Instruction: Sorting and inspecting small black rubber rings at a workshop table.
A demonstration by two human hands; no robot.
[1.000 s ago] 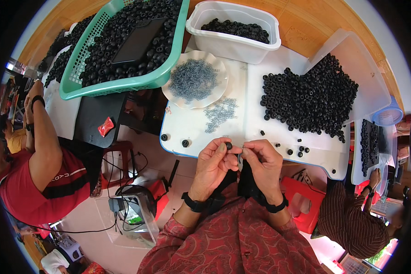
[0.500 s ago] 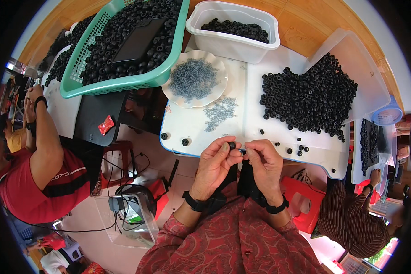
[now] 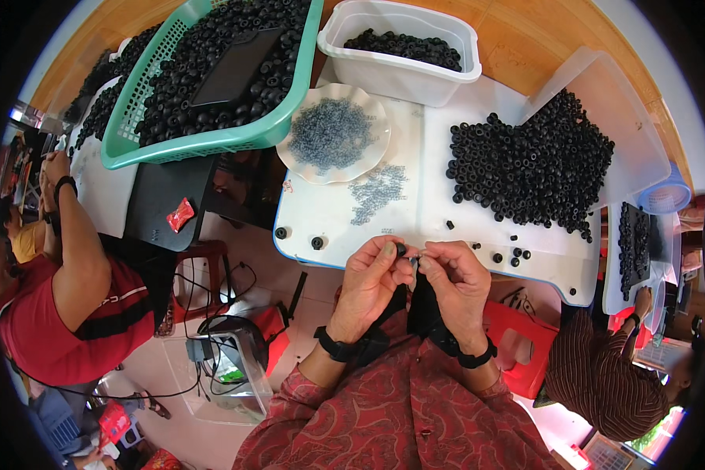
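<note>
Over the near edge of the white table, my left hand [image 3: 366, 283] pinches a small round black plastic part [image 3: 400, 250] between thumb and fingers. Close beside it, my right hand [image 3: 457, 288] has thumb and forefinger pressed together. A tiny greyish piece shows at those fingertips, too small to name. Beyond my hands stands a wavy-rimmed white plate [image 3: 381, 153] heaped with small clear bluish pieces [image 3: 330, 135]. More of these clear pieces [image 3: 378, 190] lie loose beside it. To the right spreads a pile of hollow black round parts [image 3: 525, 168], with several strays near the edge.
A green basket [image 3: 204, 146] of larger black parts, with a dark flat tray [image 3: 235, 69] on top, stands at far left. Behind the plate is a white tub [image 3: 399, 72]; a translucent bin [image 3: 630, 117] lies tipped at right. Co-workers sit on both sides.
My right fingertips have drawn slightly away from the left ones, and a greyish piece now shows between the hands. The black part stays in my left hand.
</note>
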